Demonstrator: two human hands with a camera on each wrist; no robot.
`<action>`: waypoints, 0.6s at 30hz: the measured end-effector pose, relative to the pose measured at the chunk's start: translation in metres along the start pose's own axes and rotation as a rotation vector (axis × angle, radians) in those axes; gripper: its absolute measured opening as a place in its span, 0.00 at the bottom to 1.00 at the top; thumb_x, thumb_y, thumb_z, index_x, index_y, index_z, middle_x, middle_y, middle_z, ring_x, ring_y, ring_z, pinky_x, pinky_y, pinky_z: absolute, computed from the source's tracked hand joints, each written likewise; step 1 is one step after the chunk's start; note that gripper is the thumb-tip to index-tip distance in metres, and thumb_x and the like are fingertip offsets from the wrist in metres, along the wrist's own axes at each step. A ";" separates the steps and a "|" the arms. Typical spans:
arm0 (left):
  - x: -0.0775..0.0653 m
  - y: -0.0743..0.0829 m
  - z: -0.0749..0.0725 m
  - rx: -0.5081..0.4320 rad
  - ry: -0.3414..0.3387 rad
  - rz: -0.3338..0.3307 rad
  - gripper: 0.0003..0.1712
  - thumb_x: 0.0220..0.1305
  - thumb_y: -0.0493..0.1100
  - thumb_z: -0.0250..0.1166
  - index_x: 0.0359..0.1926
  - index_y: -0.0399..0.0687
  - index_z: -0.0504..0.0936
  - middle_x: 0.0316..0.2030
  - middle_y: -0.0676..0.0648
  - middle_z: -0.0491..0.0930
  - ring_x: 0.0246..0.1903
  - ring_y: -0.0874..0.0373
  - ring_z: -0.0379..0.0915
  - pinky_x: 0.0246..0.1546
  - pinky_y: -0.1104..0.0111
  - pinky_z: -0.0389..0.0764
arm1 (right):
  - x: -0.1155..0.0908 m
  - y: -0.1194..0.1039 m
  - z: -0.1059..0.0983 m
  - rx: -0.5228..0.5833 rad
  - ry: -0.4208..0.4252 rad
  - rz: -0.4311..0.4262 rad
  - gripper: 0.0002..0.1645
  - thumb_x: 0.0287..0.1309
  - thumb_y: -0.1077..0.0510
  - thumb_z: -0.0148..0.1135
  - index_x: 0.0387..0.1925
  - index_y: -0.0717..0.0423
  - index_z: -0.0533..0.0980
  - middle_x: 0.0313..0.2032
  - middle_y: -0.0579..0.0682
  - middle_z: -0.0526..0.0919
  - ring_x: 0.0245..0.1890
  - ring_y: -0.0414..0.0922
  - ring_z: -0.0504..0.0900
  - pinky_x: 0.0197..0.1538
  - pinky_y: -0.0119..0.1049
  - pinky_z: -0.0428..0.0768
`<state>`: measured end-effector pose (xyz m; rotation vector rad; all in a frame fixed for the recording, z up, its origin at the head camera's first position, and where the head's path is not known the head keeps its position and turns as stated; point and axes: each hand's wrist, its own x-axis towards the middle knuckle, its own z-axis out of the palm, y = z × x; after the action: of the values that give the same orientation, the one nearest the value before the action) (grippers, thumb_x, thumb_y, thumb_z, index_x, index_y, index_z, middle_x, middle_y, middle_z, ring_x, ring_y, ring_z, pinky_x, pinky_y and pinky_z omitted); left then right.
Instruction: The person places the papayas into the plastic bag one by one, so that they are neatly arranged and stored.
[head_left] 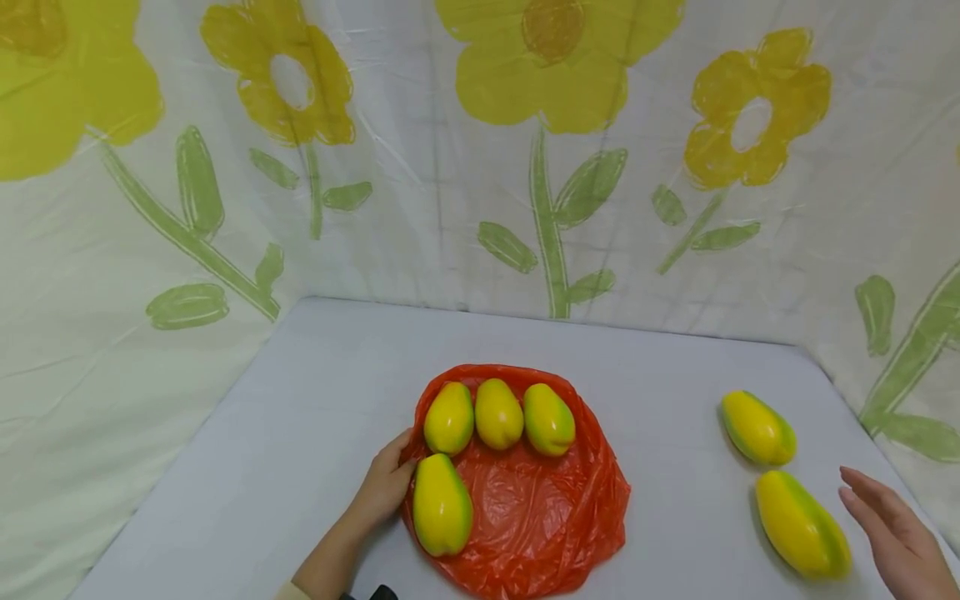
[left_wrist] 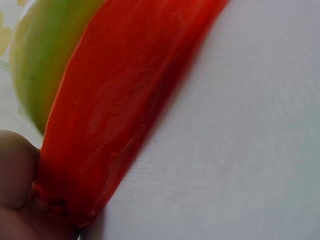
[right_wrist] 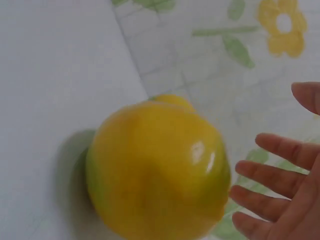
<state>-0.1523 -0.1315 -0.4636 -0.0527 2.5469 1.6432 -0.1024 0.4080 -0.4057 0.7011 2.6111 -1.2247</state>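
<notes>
A red plastic bag [head_left: 525, 508] lies spread on the table, its rim rolled up around several yellow-green papayas. Three of them, one being the middle papaya [head_left: 498, 414], stand in a row along the far rim; another papaya [head_left: 442, 506] lies at the bag's left side. My left hand [head_left: 386, 483] grips the left rim, and in the left wrist view its thumb [left_wrist: 17, 170] pinches the red plastic [left_wrist: 110, 100]. On the right, my right hand [head_left: 900, 533] hovers with fingers spread beside the nearer loose papaya [head_left: 802, 525], holding nothing. The farther loose papaya [head_left: 759, 427] lies just beyond.
A white table [head_left: 337, 358] carries everything. Behind it and along both sides hangs a pale curtain [head_left: 405, 208] printed with yellow flowers. A small black object [head_left: 384, 592] shows at the bottom edge, near the left forearm.
</notes>
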 end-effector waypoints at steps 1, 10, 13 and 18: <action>0.000 0.000 0.000 -0.002 0.002 -0.002 0.28 0.65 0.33 0.48 0.67 0.37 0.61 0.66 0.37 0.63 0.67 0.41 0.55 0.66 0.45 0.57 | 0.004 0.005 0.001 0.008 -0.006 0.008 0.47 0.66 0.34 0.27 0.71 0.63 0.36 0.69 0.72 0.36 0.64 0.71 0.44 0.62 0.71 0.50; 0.000 -0.001 0.001 -0.005 0.000 0.007 0.28 0.65 0.33 0.48 0.67 0.37 0.61 0.66 0.36 0.62 0.67 0.40 0.55 0.65 0.45 0.57 | 0.033 0.043 0.012 0.158 -0.191 0.056 0.53 0.59 0.25 0.19 0.71 0.58 0.29 0.71 0.64 0.32 0.69 0.64 0.39 0.67 0.64 0.48; 0.001 -0.001 0.001 -0.003 0.004 -0.001 0.28 0.65 0.33 0.48 0.67 0.38 0.61 0.66 0.37 0.63 0.67 0.40 0.55 0.66 0.45 0.57 | 0.035 0.047 0.015 0.211 -0.238 0.046 0.54 0.57 0.24 0.20 0.71 0.54 0.30 0.72 0.56 0.30 0.72 0.55 0.34 0.71 0.56 0.43; 0.002 -0.002 0.001 -0.015 0.005 -0.012 0.28 0.65 0.33 0.48 0.67 0.39 0.62 0.66 0.38 0.63 0.67 0.41 0.55 0.66 0.46 0.58 | 0.033 0.052 0.023 0.287 -0.182 0.003 0.49 0.59 0.25 0.26 0.72 0.48 0.35 0.69 0.28 0.35 0.68 0.27 0.40 0.73 0.34 0.38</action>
<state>-0.1539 -0.1318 -0.4658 -0.0736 2.5327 1.6594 -0.1076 0.4302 -0.4673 0.6053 2.3122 -1.6012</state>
